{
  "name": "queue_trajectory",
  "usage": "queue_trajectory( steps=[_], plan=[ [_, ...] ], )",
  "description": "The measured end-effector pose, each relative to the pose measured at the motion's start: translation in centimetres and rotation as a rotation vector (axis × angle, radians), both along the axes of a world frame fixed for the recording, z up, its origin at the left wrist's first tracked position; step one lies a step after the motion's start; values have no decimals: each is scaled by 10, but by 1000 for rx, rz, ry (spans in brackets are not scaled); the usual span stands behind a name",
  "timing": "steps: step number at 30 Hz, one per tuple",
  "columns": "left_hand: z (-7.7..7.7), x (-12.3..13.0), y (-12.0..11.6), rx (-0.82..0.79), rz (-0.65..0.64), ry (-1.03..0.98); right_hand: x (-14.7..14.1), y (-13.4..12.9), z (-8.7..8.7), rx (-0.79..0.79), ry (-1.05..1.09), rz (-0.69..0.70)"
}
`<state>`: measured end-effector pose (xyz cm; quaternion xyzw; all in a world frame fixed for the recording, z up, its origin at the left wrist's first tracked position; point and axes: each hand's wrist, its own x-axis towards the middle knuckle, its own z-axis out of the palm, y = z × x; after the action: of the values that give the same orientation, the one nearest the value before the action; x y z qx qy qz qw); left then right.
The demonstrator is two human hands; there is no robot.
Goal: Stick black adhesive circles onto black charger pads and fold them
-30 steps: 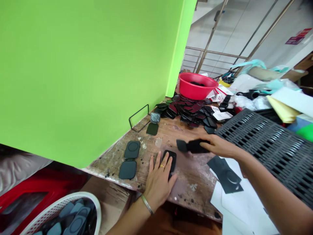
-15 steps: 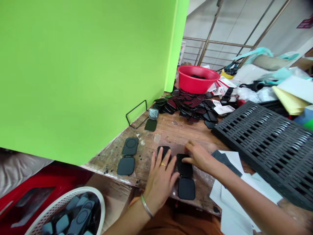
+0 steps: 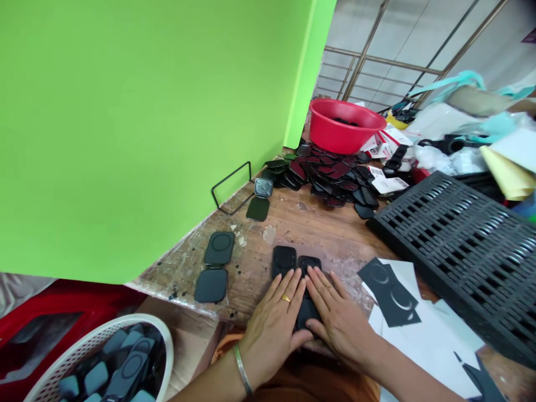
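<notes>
Two black hinged square devices lie unfolded side by side near the table's front edge. My left hand (image 3: 274, 318) rests flat over the lower part of the left black device (image 3: 284, 261), wearing a ring and a bangle. Flat on the right black device (image 3: 310, 262), my right hand (image 3: 337, 315) has its fingers stretched forward, next to my left hand. Both devices are partly hidden under the hands. To the left, a dark grey unfolded device (image 3: 219, 248) lies on the wooden table (image 3: 251, 268). Another small open device (image 3: 258, 208) is farther back.
A green panel (image 3: 146, 139) rises at the left. Behind are a pile of dark square pieces (image 3: 330, 176) and a red basin (image 3: 345, 125). At right lie a black slatted tray (image 3: 456, 251) and white sheets (image 3: 435, 335). A white basket (image 3: 161, 329) stands lower left.
My right hand has come down and toward me, from a bent-finger touch at the right device's top to lying flat on it. My left hand's fingers have drawn closer together, uncovering the left device's top.
</notes>
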<state>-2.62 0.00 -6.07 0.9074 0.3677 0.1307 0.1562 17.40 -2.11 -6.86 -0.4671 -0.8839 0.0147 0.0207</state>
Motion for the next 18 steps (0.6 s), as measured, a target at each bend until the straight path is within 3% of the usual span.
queue_trajectory(
  steps=[6, 10, 13, 14, 18],
  plan=[
    [2, -18, 12, -4, -56, -19, -19, 9, -5, 37, 49, -73],
    [-1, -27, 16, 4, -61, -13, -23, 31, 14, -32, 276, -100],
    [-1, -30, 16, -1, -53, 4, -28, 84, 37, -175, 577, -207],
    [-1, -30, 16, -6, -43, 1, -33, 108, 41, -189, 668, -303],
    [0, -29, 14, -12, 19, -27, -69, 203, 36, -119, 759, -519]
  ],
)
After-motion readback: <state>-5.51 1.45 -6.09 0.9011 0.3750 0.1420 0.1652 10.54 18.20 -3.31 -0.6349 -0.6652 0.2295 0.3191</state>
